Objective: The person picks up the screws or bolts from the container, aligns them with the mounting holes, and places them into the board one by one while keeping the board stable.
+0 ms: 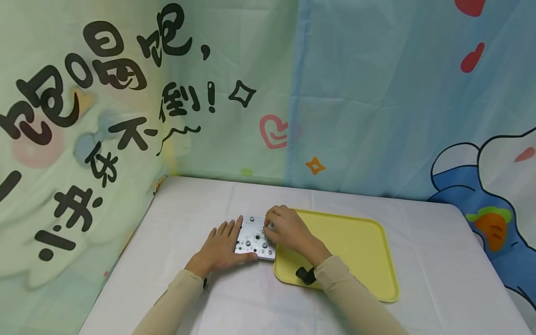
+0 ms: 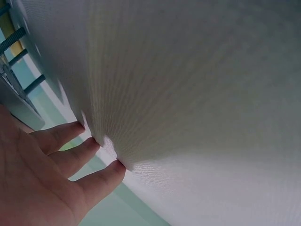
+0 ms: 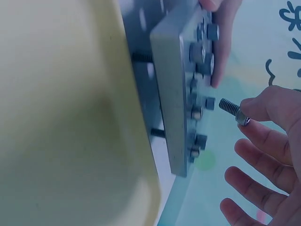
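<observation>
A metal plate (image 1: pixel 253 236) with holes and several upright bolts lies on the table at the tray's left side. My left hand (image 1: pixel 217 249) rests along its left edge, fingers straight and thumb along the near edge. In the left wrist view, fingertips of that hand (image 2: pixel 51 181) press on the white tablecloth. My right hand (image 1: pixel 289 230) is over the plate's right part. Seen from the right wrist, its thumb and index finger pinch a short threaded bolt (image 3: pixel 230 107), apart from the plate; the other fingers are loosely bent. Bolt shanks (image 3: pixel 158 133) stick out beneath the plate.
A yellow tray (image 1: pixel 351 251) lies under my right forearm, its left rim close by the plate. A small black object (image 1: pixel 304 275) shows beside the right wrist. Printed cloth (image 1: pixel 360 93) hangs behind the white-covered table (image 1: pixel 435 260).
</observation>
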Demonstrator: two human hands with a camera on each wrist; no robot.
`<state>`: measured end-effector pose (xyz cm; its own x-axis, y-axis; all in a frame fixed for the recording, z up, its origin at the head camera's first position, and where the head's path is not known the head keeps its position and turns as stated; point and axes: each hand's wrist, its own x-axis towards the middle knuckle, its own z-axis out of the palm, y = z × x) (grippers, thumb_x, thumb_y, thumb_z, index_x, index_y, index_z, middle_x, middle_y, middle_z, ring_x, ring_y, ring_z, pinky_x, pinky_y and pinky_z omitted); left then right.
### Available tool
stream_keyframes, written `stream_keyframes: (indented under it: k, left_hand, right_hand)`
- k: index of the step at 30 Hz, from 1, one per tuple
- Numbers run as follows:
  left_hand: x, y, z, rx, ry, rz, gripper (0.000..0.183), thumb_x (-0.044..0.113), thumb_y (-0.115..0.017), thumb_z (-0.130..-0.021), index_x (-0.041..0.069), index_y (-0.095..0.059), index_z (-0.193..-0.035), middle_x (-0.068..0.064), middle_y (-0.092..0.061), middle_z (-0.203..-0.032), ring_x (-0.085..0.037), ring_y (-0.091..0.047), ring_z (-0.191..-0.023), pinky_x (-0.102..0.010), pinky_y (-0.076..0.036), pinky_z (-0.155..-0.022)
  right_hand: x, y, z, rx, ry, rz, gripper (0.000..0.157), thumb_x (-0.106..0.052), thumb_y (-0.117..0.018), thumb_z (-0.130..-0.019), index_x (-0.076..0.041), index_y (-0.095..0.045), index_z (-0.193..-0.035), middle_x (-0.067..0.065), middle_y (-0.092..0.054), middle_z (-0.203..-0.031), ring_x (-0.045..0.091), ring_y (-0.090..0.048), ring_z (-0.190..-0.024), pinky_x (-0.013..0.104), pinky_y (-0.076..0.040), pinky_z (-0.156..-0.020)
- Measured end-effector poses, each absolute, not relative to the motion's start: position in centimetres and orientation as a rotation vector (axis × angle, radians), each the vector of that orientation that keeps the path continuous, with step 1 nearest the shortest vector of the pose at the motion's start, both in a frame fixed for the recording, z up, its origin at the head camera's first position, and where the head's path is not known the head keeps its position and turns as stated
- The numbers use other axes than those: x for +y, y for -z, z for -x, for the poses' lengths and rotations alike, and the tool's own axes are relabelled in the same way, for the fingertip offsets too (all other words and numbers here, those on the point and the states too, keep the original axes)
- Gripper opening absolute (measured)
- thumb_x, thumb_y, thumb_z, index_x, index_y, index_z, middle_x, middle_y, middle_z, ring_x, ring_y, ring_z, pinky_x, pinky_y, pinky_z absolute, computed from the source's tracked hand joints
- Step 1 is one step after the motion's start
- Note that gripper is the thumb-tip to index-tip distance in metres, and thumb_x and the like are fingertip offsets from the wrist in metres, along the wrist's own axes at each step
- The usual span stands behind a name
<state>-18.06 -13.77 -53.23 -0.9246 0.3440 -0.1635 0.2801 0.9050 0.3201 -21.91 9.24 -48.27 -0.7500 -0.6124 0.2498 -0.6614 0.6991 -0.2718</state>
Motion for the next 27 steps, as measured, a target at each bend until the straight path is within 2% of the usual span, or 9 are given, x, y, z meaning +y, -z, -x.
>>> stream_keyframes:
  k: [27]
  left_hand:
    - [-13.79,53.44,18.24,2.857,-0.411,-0.476,0.120,0.090,-0.042,-0.079,0.010,-0.009,-0.162,-0.020,-0.027,-0.160,-0.040,-0.025,-0.146,-0.058,-0.023,-0.114]
  right_hand:
    - [8.15,48.74,21.16,-2.744,-0.445,-1.131,0.007,-0.019,-0.071,-0.090,-0.013,-0.069,-0.088,0.004,-0.064,-0.104,0.023,-0.059,-0.095,0.039,-0.050,-0.081]
